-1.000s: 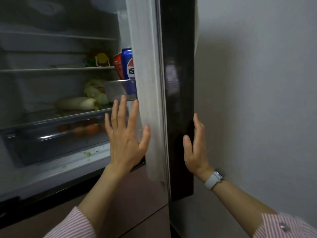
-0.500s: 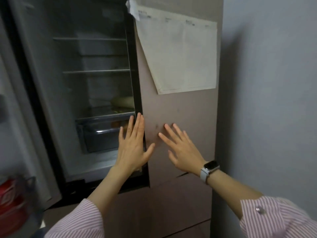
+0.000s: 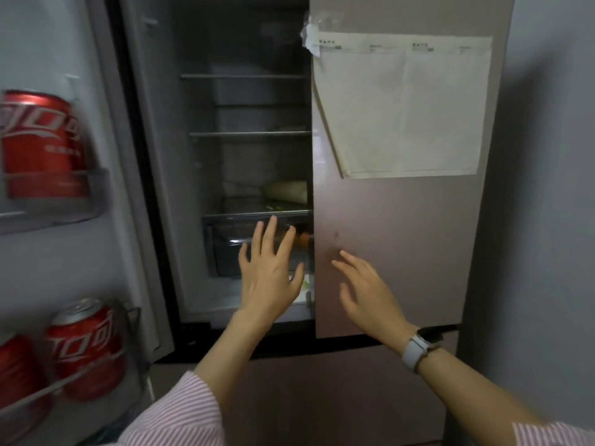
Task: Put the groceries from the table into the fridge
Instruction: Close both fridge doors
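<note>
Closing step: right door (image 3: 396, 220) shut, both hands (image 3: 270, 278) (image 3: 370, 294) spread and empty; left door (image 3: 48, 252) next needs swinging closed.

Pink-and-white striped sleeves (image 3: 180, 413), white-strapped watch (image 3: 418, 347), possibly a smartwatch

The scene is dimly and evenly lit, with no lamp seen. The fridge interior (image 3: 244, 123) is left dark, its upper shelves barely made out. A soft shadow is cast on the grey wall (image 3: 547, 156) at the right. Motion blur is seen on the red cans (image 3: 38, 146) at the left edge, where wide-angle stretching is also noticed. The paper sheet (image 3: 405, 104) is rendered pale, its print unreadable.
</note>
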Demonstrator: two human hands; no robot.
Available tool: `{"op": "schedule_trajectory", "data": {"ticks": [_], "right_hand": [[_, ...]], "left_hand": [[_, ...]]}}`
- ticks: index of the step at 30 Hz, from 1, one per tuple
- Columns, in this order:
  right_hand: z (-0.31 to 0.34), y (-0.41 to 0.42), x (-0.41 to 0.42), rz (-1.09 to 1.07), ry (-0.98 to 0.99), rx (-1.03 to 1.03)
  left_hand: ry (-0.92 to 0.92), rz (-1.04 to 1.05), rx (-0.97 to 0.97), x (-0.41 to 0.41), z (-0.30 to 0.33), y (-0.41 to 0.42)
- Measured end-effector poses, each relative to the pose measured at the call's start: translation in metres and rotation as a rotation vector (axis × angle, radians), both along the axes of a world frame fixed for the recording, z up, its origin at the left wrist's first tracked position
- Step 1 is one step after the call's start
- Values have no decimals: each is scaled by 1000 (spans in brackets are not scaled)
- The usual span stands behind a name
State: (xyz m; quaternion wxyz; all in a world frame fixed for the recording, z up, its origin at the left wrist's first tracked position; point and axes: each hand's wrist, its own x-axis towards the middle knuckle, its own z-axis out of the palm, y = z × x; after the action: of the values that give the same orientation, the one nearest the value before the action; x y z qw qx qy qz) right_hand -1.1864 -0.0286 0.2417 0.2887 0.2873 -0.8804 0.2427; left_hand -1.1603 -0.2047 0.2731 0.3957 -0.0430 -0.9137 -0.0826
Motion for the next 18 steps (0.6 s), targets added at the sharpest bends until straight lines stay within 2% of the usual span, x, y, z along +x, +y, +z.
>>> {"op": "schedule_trajectory", "data": {"ticks": [3, 6, 13, 16, 18], "right_hand": [[-14, -24, 19, 167, 74, -149], [-21, -68, 41, 357, 113, -204], [-22, -211, 116, 739, 218, -71], [-31, -245, 147, 766, 320, 56], [-33, -255, 158, 748, 292, 35]], "left_hand": [[190, 53, 49, 48, -12, -27], [283, 93, 76, 105, -18, -59], [426, 409, 72, 224, -38, -144], [418, 530, 96, 262, -52, -170], [402, 583, 133, 280, -57, -182]]}}
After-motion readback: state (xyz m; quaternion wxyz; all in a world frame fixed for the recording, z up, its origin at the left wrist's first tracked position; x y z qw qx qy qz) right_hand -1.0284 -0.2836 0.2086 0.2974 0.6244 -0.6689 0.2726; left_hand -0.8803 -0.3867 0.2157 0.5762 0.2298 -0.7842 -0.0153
